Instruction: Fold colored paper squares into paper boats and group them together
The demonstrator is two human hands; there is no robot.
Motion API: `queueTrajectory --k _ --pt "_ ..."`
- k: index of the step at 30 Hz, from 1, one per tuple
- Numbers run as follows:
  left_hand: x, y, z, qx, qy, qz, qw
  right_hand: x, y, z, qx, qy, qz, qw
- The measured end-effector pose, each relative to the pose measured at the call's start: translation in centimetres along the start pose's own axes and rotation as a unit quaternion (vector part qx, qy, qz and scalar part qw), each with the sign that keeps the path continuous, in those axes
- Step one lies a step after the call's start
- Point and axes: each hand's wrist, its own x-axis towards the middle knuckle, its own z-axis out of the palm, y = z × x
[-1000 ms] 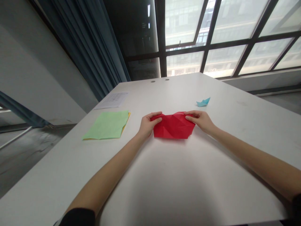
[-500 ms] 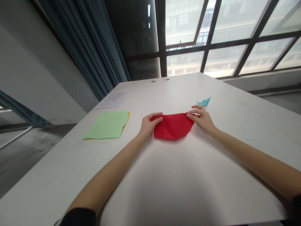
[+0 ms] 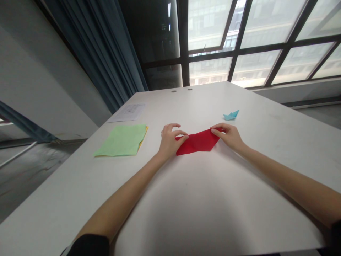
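Note:
A folded red paper (image 3: 198, 143) lies flat on the white table (image 3: 202, 199) in the middle of the view. My left hand (image 3: 169, 140) pinches its left end between thumb and fingers. My right hand (image 3: 229, 135) pinches its right corner. Both hands rest low on the table surface. A small blue folded paper boat (image 3: 230, 115) sits just beyond my right hand, apart from it.
A green sheet (image 3: 121, 140) lies on a yellow one at the table's left side. A white printed sheet (image 3: 128, 112) lies further back on the left. Blue curtains and large windows stand behind the table's far edge.
The red paper, puffed up and wide a second ago, has been pressed down into a flatter, narrower shape. My left hand shifted slightly right along its edge.

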Motion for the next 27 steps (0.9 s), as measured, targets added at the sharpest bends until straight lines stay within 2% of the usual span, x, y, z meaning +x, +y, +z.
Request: queueTrajectory --k 5,8,11,14,17,22,27 --pt "-0.1 0.2 -0.1 -0.057 -0.061 0.023 0.996 -0.2 -0.3 0.1 -0.015 -0.008 -0.015 1.0" --pt "-0.1 0.1 -0.1 -0.078 -0.076 0.024 0.994 -0.3 -0.7 0.0 -0.034 -0.008 -0.049 0.998" --pt "-0.2 0.2 -0.2 -0.046 -0.075 0.044 0.995 -0.3 -1.2 -0.4 -0.089 -0.007 -0.135 0.987" --pt "-0.2 0.4 -0.4 0.007 -0.076 0.071 0.995 -0.3 -1.7 -0.8 -0.169 -0.017 -0.243 0.955" --pt "-0.2 0.6 -0.4 0.029 -0.071 0.088 0.993 -0.2 -2.0 -0.9 -0.229 -0.035 -0.297 0.926" --pt "-0.1 0.8 -0.4 0.031 -0.058 0.095 0.993 -0.6 -2.4 -0.6 -0.272 -0.023 -0.322 0.907" --pt "-0.2 1.2 -0.3 0.014 -0.048 0.063 0.997 -1.3 -2.3 0.2 -0.282 -0.01 -0.311 0.907"
